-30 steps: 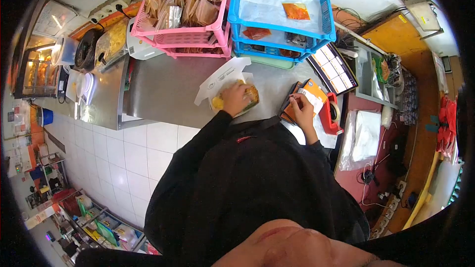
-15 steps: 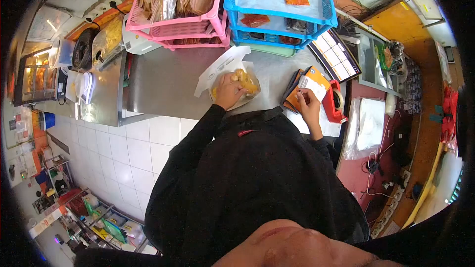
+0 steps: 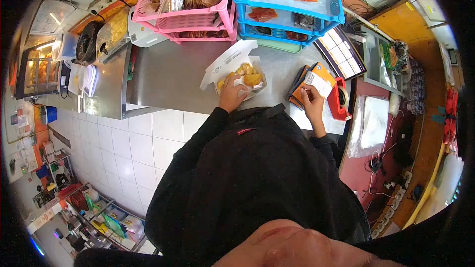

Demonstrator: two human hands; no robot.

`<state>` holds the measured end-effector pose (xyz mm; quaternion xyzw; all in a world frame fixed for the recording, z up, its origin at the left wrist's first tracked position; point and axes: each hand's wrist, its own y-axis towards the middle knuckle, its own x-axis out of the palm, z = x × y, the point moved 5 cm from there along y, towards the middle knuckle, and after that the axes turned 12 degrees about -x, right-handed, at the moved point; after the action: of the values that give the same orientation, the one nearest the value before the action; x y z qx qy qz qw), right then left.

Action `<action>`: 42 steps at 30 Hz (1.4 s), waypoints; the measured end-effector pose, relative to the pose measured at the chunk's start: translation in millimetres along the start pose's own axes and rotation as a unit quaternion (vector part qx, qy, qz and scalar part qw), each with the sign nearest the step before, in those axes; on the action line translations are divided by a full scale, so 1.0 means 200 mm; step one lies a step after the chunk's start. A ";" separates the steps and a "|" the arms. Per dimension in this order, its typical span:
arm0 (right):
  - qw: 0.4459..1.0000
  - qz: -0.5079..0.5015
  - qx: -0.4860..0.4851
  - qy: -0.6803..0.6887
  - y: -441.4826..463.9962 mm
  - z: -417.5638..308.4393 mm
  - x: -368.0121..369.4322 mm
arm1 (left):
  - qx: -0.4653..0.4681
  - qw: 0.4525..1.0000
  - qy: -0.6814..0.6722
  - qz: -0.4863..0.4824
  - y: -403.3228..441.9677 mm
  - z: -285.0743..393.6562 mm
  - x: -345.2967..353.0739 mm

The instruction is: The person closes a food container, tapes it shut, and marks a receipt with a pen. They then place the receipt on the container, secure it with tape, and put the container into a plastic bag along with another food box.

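An open white paper box (image 3: 257,64) with several golden fried pieces (image 3: 251,78) in it stands on the steel counter. Its lid is tilted up toward the back left. My left hand (image 3: 231,94) reaches in over the front left rim, its fingers curled on the fried food at that side; the palm hides what is beneath. My right hand (image 3: 312,103) is pinched closed over the front of a stack of orange and dark folders (image 3: 324,73) with a white slip (image 3: 316,84) on it. Something tiny at its fingertips is too small to name.
Behind the box stand a pink basket rack (image 3: 185,20) of packets and a blue basket rack (image 3: 289,15) of sauce sachets. A red tape dispenser (image 3: 339,100) and a tilted screen (image 3: 340,53) stand at the right. A white scale (image 3: 89,78) sits far left.
The fried pieces now lie lower and farther apart in the box, more of them showing. My left hand has shifted toward the box's front rim. The right hand stays pinched by the folders.
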<state>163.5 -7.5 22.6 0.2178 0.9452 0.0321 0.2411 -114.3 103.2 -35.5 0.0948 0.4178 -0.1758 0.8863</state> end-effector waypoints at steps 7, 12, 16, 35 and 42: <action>0.999 0.021 0.032 0.039 -0.06 0.02 0.01 | 0.011 0.999 -0.035 0.021 0.11 -0.03 -0.01; 0.999 0.038 0.023 0.008 -0.08 0.07 0.01 | 0.006 1.000 -0.007 0.022 0.13 -0.04 -0.02; 1.000 0.028 0.009 -0.001 -0.07 0.02 0.00 | 0.023 0.998 0.052 -0.014 0.16 -0.03 0.02; 1.000 0.013 0.020 -0.006 0.00 -0.02 -0.03 | -0.009 0.999 -0.031 0.043 0.33 0.08 0.04; 1.000 0.016 0.021 0.006 0.00 0.02 -0.01 | -0.025 0.997 -0.070 0.019 0.06 0.07 -0.03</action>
<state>167.6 -8.2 20.1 0.2375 0.9436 0.0171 0.2302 -103.8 111.2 -20.9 0.0684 0.3573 -0.1545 0.9186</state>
